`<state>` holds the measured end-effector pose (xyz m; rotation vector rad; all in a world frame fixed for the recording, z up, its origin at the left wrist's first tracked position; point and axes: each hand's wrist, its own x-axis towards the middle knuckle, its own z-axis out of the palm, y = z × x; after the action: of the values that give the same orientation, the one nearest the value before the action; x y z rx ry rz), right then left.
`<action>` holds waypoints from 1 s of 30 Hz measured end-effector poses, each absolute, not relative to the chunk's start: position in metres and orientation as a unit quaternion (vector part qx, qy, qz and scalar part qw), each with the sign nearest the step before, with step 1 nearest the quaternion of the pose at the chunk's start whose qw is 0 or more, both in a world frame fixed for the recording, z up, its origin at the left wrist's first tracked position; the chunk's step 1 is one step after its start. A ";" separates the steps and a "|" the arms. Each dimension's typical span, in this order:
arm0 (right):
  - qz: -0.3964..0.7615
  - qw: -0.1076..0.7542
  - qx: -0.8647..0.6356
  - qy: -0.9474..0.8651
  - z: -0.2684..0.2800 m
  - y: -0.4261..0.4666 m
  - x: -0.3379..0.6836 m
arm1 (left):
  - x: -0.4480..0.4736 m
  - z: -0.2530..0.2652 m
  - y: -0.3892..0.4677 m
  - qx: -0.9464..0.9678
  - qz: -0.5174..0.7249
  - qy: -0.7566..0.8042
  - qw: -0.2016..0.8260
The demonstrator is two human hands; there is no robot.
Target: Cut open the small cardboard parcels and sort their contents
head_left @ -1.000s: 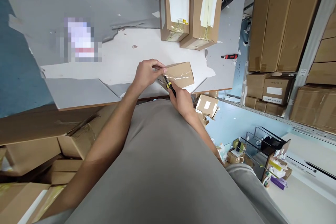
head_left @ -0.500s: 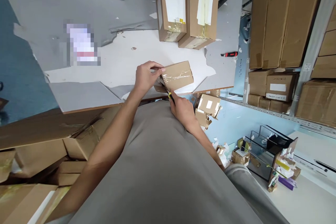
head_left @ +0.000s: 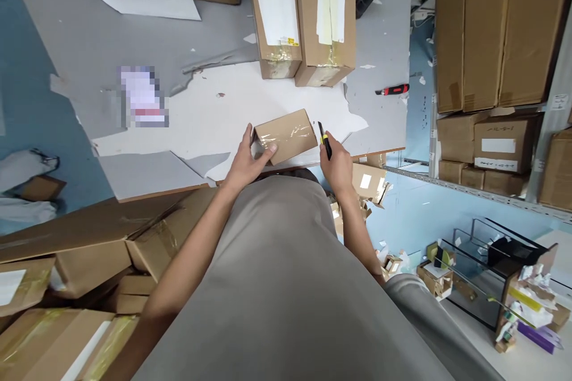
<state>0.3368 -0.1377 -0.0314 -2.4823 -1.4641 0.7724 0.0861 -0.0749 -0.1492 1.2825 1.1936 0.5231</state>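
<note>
A small brown cardboard box [head_left: 290, 138] with clear tape across it sits near the front edge of the table. My left hand [head_left: 250, 159] grips its left end, thumb on the near top and fingers around the far side. To the right of the box, my right hand [head_left: 336, 161] is closed around a black and yellow utility knife [head_left: 325, 140]. The knife's blade points away from me and is apart from the box.
Two taped cartons with white labels, a narrow one [head_left: 277, 24] and a wider one [head_left: 326, 18], stand at the back. A red and black cutter [head_left: 393, 90] lies on the grey table [head_left: 373, 125] at right. Large boxes [head_left: 84, 262] crowd the lower left; shelving [head_left: 536, 161] stands right.
The knife has come away from the box's left end and moved right, past its right end. My left hand has shifted from pinching the box's edge to holding its left end.
</note>
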 end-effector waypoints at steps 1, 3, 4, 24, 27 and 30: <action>0.271 0.075 -0.823 -0.493 -0.033 -0.137 0.340 | 0.092 -0.151 -0.077 0.539 0.234 0.527 0.614; 0.292 0.070 -0.810 -0.503 -0.036 -0.135 0.343 | 0.102 -0.152 -0.078 0.509 0.249 0.549 0.615; 0.301 0.068 -0.804 -0.508 -0.036 -0.135 0.344 | 0.106 -0.152 -0.078 0.504 0.254 0.551 0.615; 0.350 -0.050 -0.749 -0.561 -0.030 -0.094 0.353 | 0.109 -0.139 -0.075 0.523 0.243 0.573 0.583; 0.350 -0.096 -0.754 -0.547 -0.016 -0.098 0.348 | 0.110 -0.137 -0.075 0.514 0.236 0.586 0.581; 0.355 -0.130 -0.750 -0.543 -0.006 -0.108 0.347 | 0.110 -0.135 -0.074 0.512 0.218 0.584 0.591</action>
<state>0.3468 -0.1078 -0.0064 -2.5733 -1.8620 1.2186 0.1097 -0.0743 -0.1351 1.1912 1.3601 0.5067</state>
